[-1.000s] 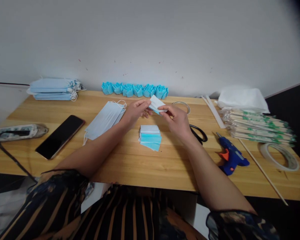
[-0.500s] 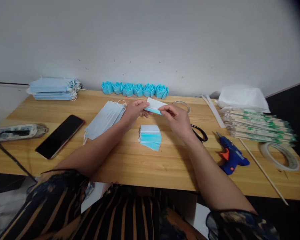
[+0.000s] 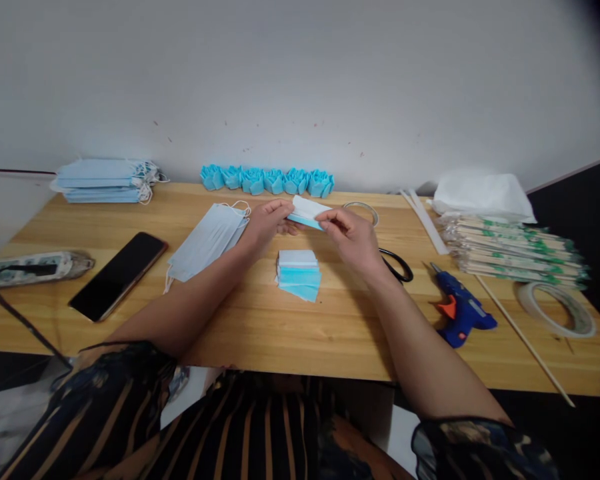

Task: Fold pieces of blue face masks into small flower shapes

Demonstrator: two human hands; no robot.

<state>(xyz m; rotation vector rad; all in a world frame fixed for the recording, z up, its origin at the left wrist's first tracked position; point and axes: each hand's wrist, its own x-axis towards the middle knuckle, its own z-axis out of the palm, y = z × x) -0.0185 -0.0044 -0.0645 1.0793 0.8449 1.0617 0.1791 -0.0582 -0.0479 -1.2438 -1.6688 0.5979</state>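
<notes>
A white and light-blue folded piece [image 3: 309, 211] is stretched between my two hands above the table. My left hand [image 3: 271, 223] pinches its left end, and the fingers of my right hand [image 3: 349, 233] are closed on its right end. Just below, a small fanned stack of white and blue pieces [image 3: 299, 275] lies on the wood. Behind my hands stands a row of several blue folded flowers [image 3: 267, 181]. Flat face masks with ear loops [image 3: 207, 241] lie left of my left hand.
On the left are a mask stack [image 3: 103, 180], a phone [image 3: 119, 277] and a power strip [image 3: 35, 268]. To the right lie a blue glue gun [image 3: 463, 307], wrapped sticks [image 3: 517, 250], a tape roll [image 3: 557, 310], a thin stick [image 3: 525, 340] and a black ring [image 3: 397, 265].
The whole view has shifted very slightly. Both hands keep their grip on the folded piece, with almost no movement.
</notes>
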